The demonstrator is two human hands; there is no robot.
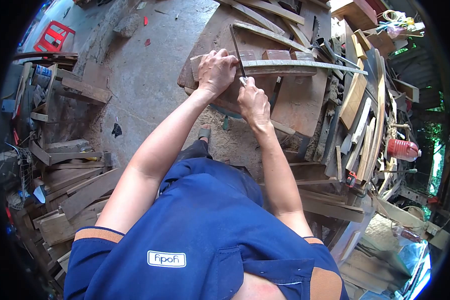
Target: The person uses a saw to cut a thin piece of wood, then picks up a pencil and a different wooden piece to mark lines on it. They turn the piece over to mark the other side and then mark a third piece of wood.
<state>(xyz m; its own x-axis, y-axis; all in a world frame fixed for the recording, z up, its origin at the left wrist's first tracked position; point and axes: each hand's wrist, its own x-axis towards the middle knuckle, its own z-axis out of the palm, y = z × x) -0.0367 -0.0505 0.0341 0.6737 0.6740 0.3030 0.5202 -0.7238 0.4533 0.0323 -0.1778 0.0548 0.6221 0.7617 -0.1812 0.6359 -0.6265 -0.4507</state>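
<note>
My right hand [255, 102] is wrapped round the handle of a handsaw [236, 46], whose long, thin dark blade shows nearly edge-on. The blade crosses a long wooden strip [285, 63] with marks spaced along it, close to the strip's left end. Just left of the blade, my left hand [217, 70] is closed over that end, its fingertips right beside the saw. Under the strip lies a thicker wooden piece [280, 71] on a brown work board [302, 102]. A small wooden block [276, 54] sits behind the strip.
Loose wooden slats [270, 34] lie at the back of the board. More boards [354, 100] lean in a stack on the right, near a red plastic jug [403, 149]. Scrap wood [80, 192] is piled on the left. A red plastic stool [55, 36] stands on the concrete floor [150, 75].
</note>
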